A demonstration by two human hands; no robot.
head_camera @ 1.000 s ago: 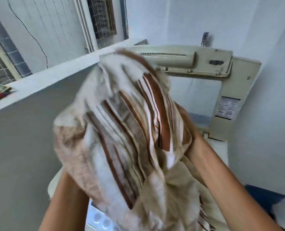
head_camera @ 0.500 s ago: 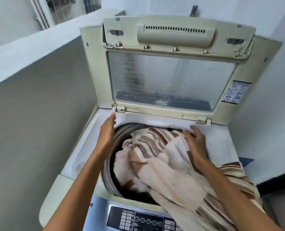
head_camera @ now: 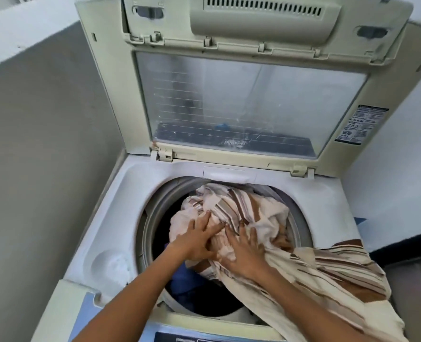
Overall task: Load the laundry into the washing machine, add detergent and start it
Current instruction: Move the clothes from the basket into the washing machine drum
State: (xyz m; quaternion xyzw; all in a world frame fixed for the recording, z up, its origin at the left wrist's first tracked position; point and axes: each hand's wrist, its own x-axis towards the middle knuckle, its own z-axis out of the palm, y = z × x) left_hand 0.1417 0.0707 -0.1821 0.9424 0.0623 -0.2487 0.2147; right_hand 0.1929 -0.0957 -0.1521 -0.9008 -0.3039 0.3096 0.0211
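Both arms reach forward, left hand (head_camera: 196, 241) and right hand (head_camera: 246, 251) side by side, fingers spread

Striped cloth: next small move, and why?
Probably the right hand should gather the tail draped over the washer's front-right rim and feed it into the drum. It and the left hand press flat on the striped cloth bunched inside, but much of it lies outside.

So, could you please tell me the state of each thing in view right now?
lid: raised, standing upright.
drum: part-filled, blue garment inside.
striped sheet: partly in the drum, rest draped over the front right rim.
left hand: fingers spread, presses on the sheet.
right hand: fingers spread, presses on the sheet.
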